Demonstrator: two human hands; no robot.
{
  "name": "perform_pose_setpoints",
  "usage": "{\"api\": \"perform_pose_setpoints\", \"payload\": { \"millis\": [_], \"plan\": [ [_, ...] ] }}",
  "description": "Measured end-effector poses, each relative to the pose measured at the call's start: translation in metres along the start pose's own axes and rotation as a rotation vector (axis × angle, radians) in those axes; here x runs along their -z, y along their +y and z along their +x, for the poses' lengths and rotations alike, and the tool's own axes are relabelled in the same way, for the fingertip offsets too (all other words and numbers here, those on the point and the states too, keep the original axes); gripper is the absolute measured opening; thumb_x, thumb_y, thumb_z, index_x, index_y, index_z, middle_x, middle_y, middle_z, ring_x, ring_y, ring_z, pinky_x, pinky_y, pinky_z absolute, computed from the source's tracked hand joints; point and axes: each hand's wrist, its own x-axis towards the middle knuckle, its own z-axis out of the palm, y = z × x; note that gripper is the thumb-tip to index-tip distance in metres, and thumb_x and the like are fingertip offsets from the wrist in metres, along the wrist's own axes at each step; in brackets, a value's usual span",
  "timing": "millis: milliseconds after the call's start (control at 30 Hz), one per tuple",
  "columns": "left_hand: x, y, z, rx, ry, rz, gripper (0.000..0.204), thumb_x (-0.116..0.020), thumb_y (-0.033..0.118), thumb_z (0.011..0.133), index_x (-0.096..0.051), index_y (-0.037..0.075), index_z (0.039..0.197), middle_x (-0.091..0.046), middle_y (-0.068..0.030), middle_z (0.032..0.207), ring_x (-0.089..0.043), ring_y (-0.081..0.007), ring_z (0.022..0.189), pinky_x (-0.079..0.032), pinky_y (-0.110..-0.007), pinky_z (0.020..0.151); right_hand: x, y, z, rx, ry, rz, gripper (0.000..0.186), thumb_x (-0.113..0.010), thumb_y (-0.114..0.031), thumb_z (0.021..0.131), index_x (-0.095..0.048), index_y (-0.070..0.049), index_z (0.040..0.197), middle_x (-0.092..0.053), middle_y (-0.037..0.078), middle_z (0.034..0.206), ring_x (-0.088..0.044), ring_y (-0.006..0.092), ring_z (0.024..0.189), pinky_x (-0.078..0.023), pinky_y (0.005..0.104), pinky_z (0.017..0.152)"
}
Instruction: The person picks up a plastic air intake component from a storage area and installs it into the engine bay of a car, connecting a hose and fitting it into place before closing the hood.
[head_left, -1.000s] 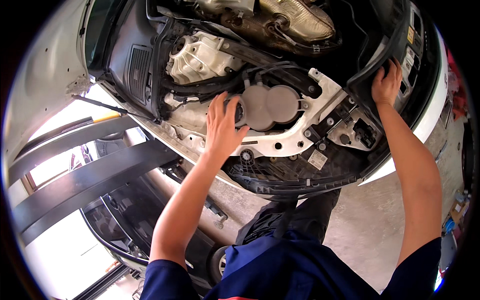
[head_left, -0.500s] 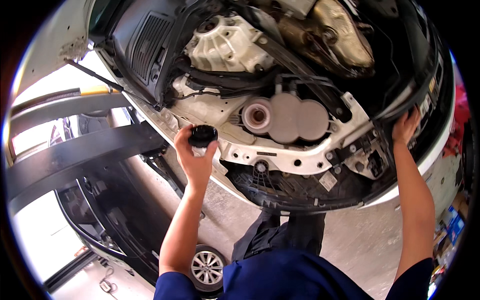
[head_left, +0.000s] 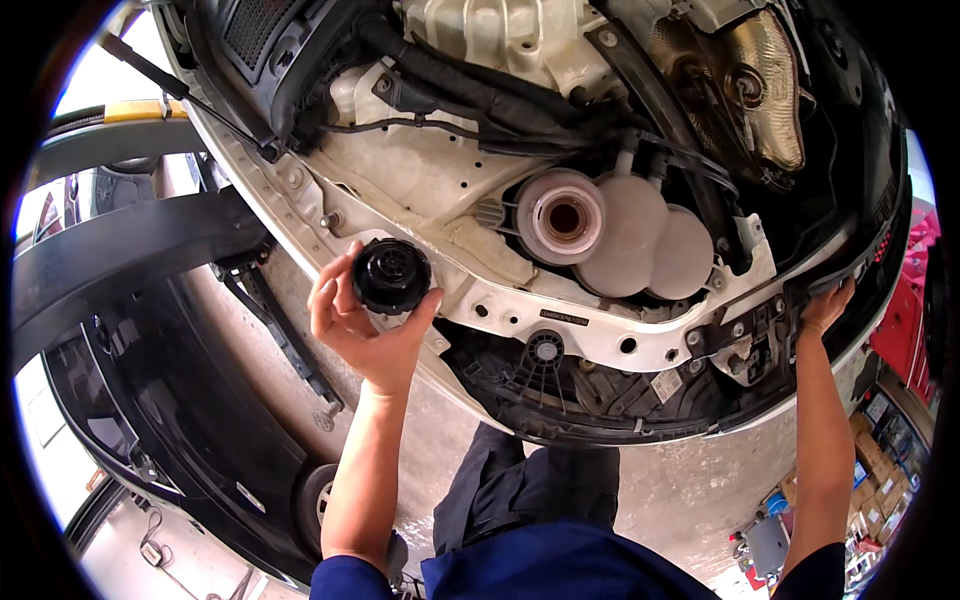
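Note:
In my left hand (head_left: 365,330) is a round black screw cap (head_left: 392,276), pinched between thumb and fingers, its ribbed underside facing up. To its right sits a pale, cloudy plastic coolant reservoir (head_left: 635,235), with its round neck (head_left: 565,217) uncovered and a brownish inside showing. The cap is held apart from the neck, above the white inner fender edge. My right hand (head_left: 828,306) rests on the black trim at the car's front right, fingers stretched out and partly hidden there.
Around the reservoir run black hoses (head_left: 510,110) and a dark brace (head_left: 660,110). A metal heat shield (head_left: 745,90) lies beyond. A grey lift arm (head_left: 130,250) and a black car (head_left: 170,390) stand on the left. Boxes (head_left: 880,490) are at the lower right.
The view has shifted closer to the engine bay. My left hand has tilted the cap, so its underside now shows. My right hand stays at the car's front edge.

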Motion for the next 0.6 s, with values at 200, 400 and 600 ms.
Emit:
{"api": "perform_pose_setpoints", "payload": {
  "millis": [200, 400, 600],
  "plan": [
    [-0.024, 0.040, 0.031, 0.067, -0.318, -0.065, 0.079, -0.091, 0.004, 0.059, -0.047, 0.001, 0.124, -0.055, -0.0197, 0.128, -0.057, -0.0320, 0.117, -0.049, -0.041, 0.099, -0.002, -0.004, 0.000, 0.024, 0.015, -0.121, 0.043, -0.047, -0.019, 0.095, -0.051, 0.006, 0.129, -0.052, 0.026, 0.131, -0.046, 0.0435, 0.123, -0.036, 0.0460, 0.107],
    [-0.093, 0.093, 0.067, -0.086, -0.770, 0.268, 0.060, -0.083, 0.013, 0.068, -0.059, 0.000, 0.122, -0.057, -0.0170, 0.122, -0.057, -0.0356, 0.112, -0.047, -0.042, 0.096, 0.001, -0.042, -0.004, -0.013, 0.034, -0.079, 0.042, -0.046, -0.019, 0.094, -0.050, 0.003, 0.129, -0.050, 0.025, 0.131, -0.046, 0.0438, 0.124, -0.036, 0.0461, 0.107],
    [-0.120, 0.106, 0.054, -0.083, -0.798, 0.568, 0.067, -0.081, 0.023, 0.073, -0.056, -0.006, 0.128, -0.055, -0.0195, 0.116, -0.053, -0.0376, 0.106, -0.046, -0.044, 0.093, 0.003, -0.061, 0.001, -0.070, 0.041, -0.002, 0.042, -0.048, -0.009, 0.090, -0.049, 0.003, 0.130, -0.047, 0.022, 0.138, -0.041, 0.0429, 0.130, -0.032, 0.0466, 0.111]
  ]
}}
